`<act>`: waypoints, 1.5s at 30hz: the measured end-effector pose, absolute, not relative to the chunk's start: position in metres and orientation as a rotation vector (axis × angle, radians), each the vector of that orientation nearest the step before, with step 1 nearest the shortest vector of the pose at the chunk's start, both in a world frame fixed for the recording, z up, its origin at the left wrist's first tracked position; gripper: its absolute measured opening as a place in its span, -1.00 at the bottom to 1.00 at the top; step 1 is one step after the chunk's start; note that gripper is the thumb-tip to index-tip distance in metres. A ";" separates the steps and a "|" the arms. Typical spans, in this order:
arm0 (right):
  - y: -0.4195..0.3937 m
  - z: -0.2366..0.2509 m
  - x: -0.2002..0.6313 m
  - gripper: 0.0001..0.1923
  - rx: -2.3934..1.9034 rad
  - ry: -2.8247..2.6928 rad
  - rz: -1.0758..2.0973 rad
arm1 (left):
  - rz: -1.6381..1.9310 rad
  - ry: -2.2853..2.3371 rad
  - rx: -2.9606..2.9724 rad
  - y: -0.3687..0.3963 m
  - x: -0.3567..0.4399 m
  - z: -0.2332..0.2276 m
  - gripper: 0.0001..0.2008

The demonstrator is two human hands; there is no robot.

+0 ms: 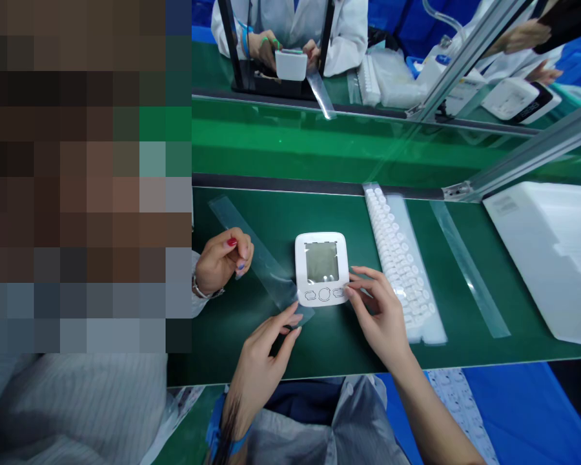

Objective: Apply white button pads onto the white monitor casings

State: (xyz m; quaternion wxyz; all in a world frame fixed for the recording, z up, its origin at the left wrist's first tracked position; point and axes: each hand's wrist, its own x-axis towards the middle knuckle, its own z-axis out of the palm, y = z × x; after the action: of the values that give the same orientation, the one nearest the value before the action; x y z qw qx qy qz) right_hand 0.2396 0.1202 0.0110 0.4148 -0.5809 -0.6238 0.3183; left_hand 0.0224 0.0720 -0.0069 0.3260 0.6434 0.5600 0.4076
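Both hands [266,352] [380,310] — device [321,267] edges

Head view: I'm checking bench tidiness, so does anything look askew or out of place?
Only mildly: a clear film strip lies diagonally, its end tucked under the white monitor unit, which sits square. The left hand touches that end; the right hand touches the unit.

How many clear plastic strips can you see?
3: one strip under the left hand beside the white device, one right of the button tray, one across the belt. Others may be hidden.
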 end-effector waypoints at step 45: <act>0.093 0.023 0.229 -0.91 -1.421 -1.512 1.007 | 1.092 1.429 1.640 0.086 0.083 0.017 -0.75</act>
State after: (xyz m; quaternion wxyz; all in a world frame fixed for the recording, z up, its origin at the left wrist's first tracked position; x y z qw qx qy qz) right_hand 0.2286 0.0933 0.0226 0.4055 -0.5632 -0.5991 0.3992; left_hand 0.0829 0.0858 0.0169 0.3467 0.6320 0.5508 0.4207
